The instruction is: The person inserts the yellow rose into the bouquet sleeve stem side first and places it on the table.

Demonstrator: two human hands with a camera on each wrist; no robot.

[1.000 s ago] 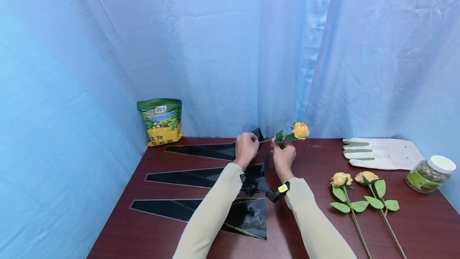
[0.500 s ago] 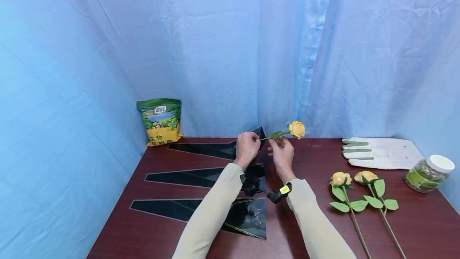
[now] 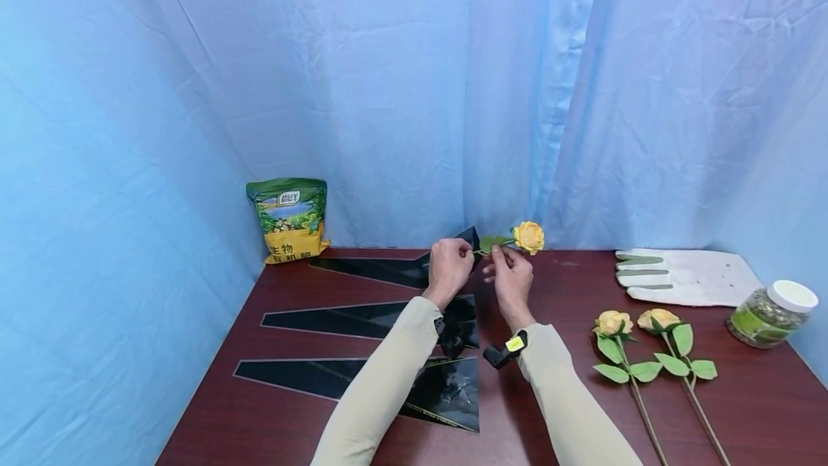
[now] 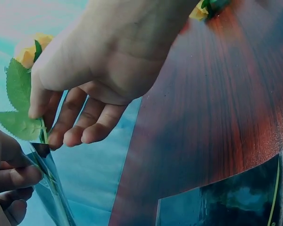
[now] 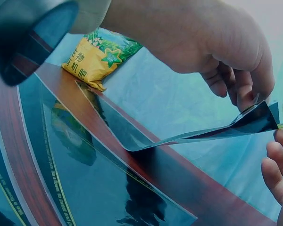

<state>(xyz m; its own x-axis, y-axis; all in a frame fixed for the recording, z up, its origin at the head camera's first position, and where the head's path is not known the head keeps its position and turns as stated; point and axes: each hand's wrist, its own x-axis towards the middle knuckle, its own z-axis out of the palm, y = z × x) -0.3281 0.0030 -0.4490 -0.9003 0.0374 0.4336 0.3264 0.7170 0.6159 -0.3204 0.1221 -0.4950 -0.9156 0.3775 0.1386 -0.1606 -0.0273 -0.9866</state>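
Note:
A yellow rose with green leaves lies nearly level above the back of the table. My right hand pinches its stem beside the leaves, thumb against fingers. In the left wrist view the lower stem runs inside a clear-and-black flower sleeve. My left hand pinches that sleeve near its opened mouth, as the right wrist view also shows; the sleeve's narrow tail trails leftward on the table. The leaves are outside the mouth.
Two more flat sleeves, a middle one and a front one, lie under the forearms. Two yellow roses lie at right, near a white glove and a lidded jar. A fertilizer bag stands back left.
The rose has shifted left, its leaves coming closer to the sleeve mouth. My right hand's fingers have changed position on the stem. The sleeve's tail has slid slightly right.

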